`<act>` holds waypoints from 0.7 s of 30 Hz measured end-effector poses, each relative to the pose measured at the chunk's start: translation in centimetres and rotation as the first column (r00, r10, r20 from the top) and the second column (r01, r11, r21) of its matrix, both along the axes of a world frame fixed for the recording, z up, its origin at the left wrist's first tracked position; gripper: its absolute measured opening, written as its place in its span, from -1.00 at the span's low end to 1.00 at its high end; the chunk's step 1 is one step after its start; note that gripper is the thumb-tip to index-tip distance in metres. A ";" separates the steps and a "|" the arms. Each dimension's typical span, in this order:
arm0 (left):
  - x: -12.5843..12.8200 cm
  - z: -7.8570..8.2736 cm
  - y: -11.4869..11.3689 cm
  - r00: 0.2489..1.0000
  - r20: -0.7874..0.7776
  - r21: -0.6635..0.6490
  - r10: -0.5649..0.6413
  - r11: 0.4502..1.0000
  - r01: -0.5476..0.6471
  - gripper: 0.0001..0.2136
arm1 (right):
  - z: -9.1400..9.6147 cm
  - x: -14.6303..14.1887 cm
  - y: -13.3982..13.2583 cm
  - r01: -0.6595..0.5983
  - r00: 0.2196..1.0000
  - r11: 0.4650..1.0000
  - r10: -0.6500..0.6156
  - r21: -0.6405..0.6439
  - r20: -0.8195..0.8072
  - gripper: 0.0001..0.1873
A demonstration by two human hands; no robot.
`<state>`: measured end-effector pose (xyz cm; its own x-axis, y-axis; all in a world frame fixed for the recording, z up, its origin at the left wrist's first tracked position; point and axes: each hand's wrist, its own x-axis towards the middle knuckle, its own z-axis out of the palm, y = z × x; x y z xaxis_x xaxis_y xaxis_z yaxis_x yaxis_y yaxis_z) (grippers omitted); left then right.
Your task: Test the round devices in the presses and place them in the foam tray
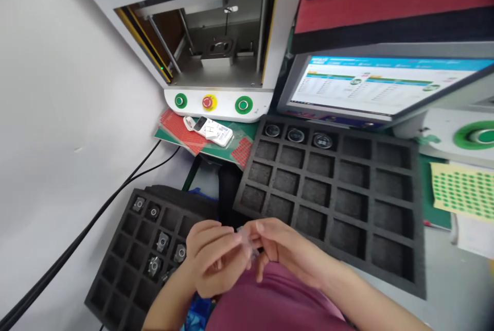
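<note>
The left hand (210, 261) and right hand (281, 248) are closed together, pinching a small clear piece (247, 241) at the fingertips above the lap. Gripped so thinly, it could slip into the left foam tray (116, 279) and be hard to find.

Press machine (216, 53) with green and red buttons; tilted monitor (378, 86); green-dot sticker sheet (463, 189); white handheld device (210, 130).

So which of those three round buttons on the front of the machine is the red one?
The middle button, ringed in yellow; the left button and the right button beside it are both green.
</note>
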<state>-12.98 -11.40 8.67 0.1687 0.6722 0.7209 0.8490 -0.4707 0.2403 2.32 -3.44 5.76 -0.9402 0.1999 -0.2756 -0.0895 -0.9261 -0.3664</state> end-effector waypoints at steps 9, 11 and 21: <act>1.4 0.2 1.1 0.998 0.004 -0.035 -0.061 0.998 0.061 -0.79 | 0.3 1.1 0.4 0.184 0.981 0.978 -0.188 -0.097 -0.037 -0.80; 1.5 0.1 1.5 0.993 0.078 -0.043 -0.084 0.995 0.088 -0.87 | 0.7 1.4 0.4 0.323 0.946 0.946 -0.323 -0.015 -0.026 -0.83; 4.4 1.9 3.1 0.800 0.600 -0.199 -0.005 0.968 0.155 -0.87 | 2.6 3.1 -0.2 0.581 0.738 0.599 -0.674 0.551 -0.046 -0.88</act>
